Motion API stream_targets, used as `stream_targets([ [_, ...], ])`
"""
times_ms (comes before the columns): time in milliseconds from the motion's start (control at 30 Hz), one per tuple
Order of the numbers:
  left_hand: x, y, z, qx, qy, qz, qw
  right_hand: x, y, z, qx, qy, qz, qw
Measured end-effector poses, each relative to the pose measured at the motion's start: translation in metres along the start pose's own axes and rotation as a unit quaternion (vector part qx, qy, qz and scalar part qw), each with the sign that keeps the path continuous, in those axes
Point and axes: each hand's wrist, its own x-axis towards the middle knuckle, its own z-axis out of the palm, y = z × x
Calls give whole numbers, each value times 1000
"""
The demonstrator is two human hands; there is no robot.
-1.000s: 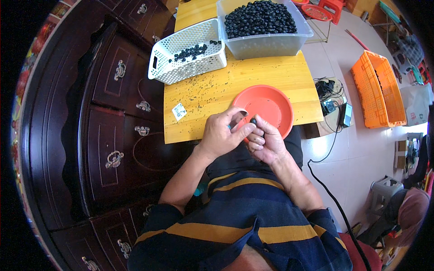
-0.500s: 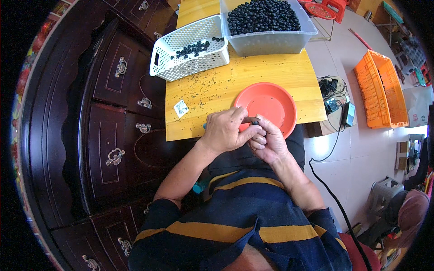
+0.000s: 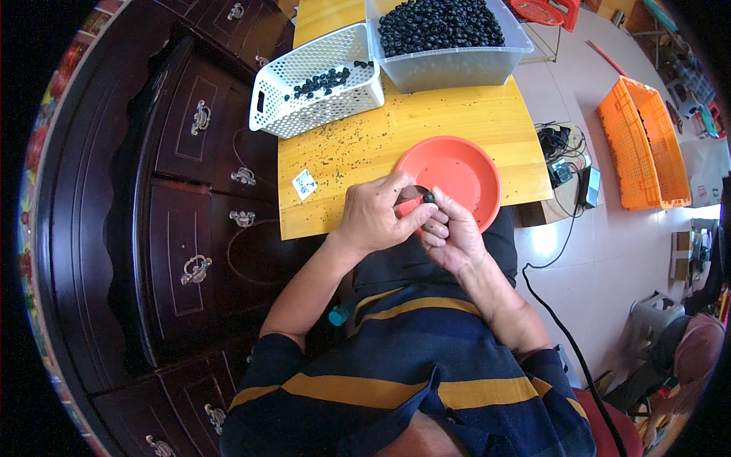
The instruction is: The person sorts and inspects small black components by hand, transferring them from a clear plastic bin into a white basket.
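Both hands meet at the near edge of the table point(image 3: 457, 114), over the rim of the orange plate point(image 3: 464, 171). The left hand point(image 3: 375, 217) and the right hand point(image 3: 451, 236) pinch a small black bead point(image 3: 429, 197) between their fingertips, fingers pressed together around it; the bead sits at the plate's 8 o'clock rim.

At 12 o'clock from the hands stands a clear tub point(image 3: 457, 65) heaped with black beads. At 11 o'clock, just beside the tub, a white basket point(image 3: 304, 107) holds a few more beads. Dark specks litter the tabletop between basket and plate. A small white packet point(image 3: 305, 183) lies at 9 o'clock from the plate, near the table's left edge.

A dark cabinet point(image 3: 183, 190) with brass handles stands at 9 o'clock, against the table. At 3 o'clock, on the floor, well apart, lie cables point(image 3: 560, 145) and an orange crate point(image 3: 640, 148).
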Motion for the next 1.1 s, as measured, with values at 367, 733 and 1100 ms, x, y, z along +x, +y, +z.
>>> stream_targets([
  [367, 39, -24, -35, 77, -7, -120, 990, 9, 0, -16, 18, -17, 40, 999],
  [733, 97, -118, -82, 168, 81, -220, 958, 0, -11, -11, 19, 37, -39, 998],
  [1100, -9, 11, 9, -70, -96, -134, 984, 1, -13, -8, 18, -29, -48, 998],
])
